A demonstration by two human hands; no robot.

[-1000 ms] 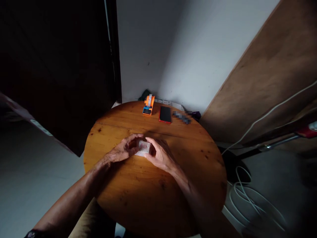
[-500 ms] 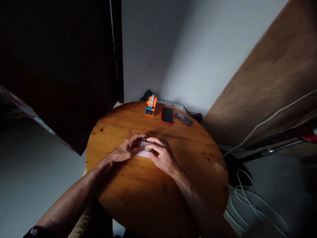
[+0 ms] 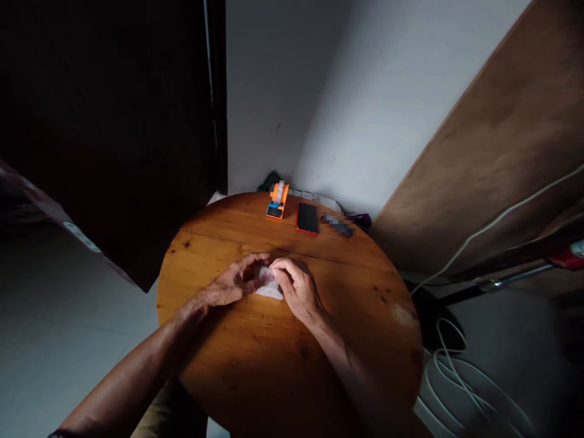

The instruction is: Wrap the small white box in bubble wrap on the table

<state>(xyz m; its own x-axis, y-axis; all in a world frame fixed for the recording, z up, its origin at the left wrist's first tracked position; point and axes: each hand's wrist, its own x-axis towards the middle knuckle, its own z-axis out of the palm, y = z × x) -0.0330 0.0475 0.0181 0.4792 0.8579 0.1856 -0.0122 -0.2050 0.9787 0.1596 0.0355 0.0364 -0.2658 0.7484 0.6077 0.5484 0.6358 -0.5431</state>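
A small, flat, whitish piece [image 3: 270, 292] with pinkish marks, like paper or thin film, lies on the wooden table between my hands. Its exact kind is too small to make out. My left hand [image 3: 232, 283] curls round its left side, the thumb at the near left and the fingers bent over the far edge. At its far right part, my right hand [image 3: 298, 289] has thumb and index finger pinched together on it. The fingers of both hands hide some of the piece.
Towards the back of the round table [image 3: 255, 353] stand an orange and blue tape dispenser [image 3: 277, 201] and a red-edged phone [image 3: 307, 219]. A dark blurred object [image 3: 337, 224] lies beside them. White cable coils [image 3: 456, 365] rest on the floor at right, near a pole stand.
My right hand's spread fingers have closed into a pinch, and more of the whitish piece's marked surface shows. My left hand has stayed nearly in place. The view has shifted slightly.
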